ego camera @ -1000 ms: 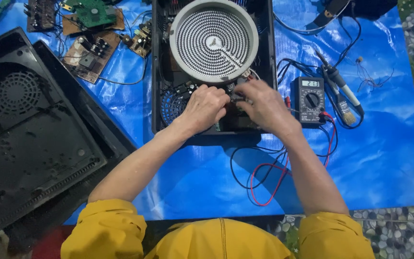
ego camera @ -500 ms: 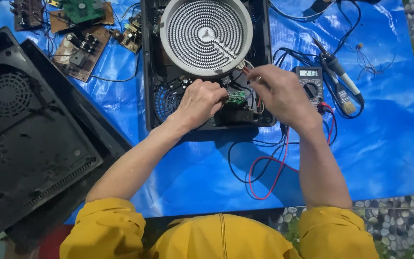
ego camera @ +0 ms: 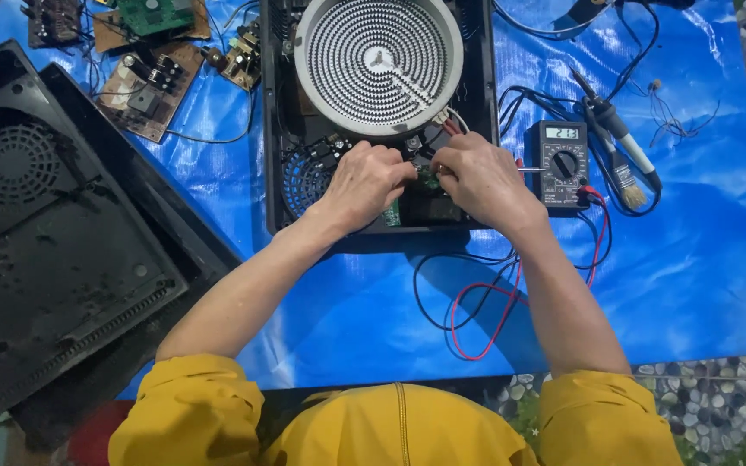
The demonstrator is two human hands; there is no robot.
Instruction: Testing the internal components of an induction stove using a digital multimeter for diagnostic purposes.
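Working inside the open black cooker case (ego camera: pixel 273 129) at the upper centre of the frame, both hands meet just below the round coil heating plate (ego camera: pixel 379 65). Left hand (ego camera: pixel 363 183) is curled, fingertips pinched narrow on a small green circuit board (ego camera: pixel 429 179) in the lower middle of the case; right hand (ego camera: pixel 477 177) is curled from the other side, fingers closed on the same board — the exact grip is hidden by the knuckles.

Surroundings: a multimeter (ego camera: pixel 562 162) lies just right of the right hand, nearly touching it, with red and black leads (ego camera: pixel 485 319) looping down over the blue tarp (ego camera: pixel 692 259). A soldering iron (ego camera: pixel 619 129) and a brush (ego camera: pixel 628 185) lie right of the meter. Loose circuit boards (ego camera: pixel 153 82) sit at upper left; the black bottom cover (ego camera: pixel 36 250) with its fan grille fills the left side. The hands and wires cover most of the board, so its mounting cannot be seen.

Versus the frame half a second earlier: the right hand has moved left, off the meter's edge and closer to the left hand — fingertips now almost touching over the board. The left hand is nearly unchanged.
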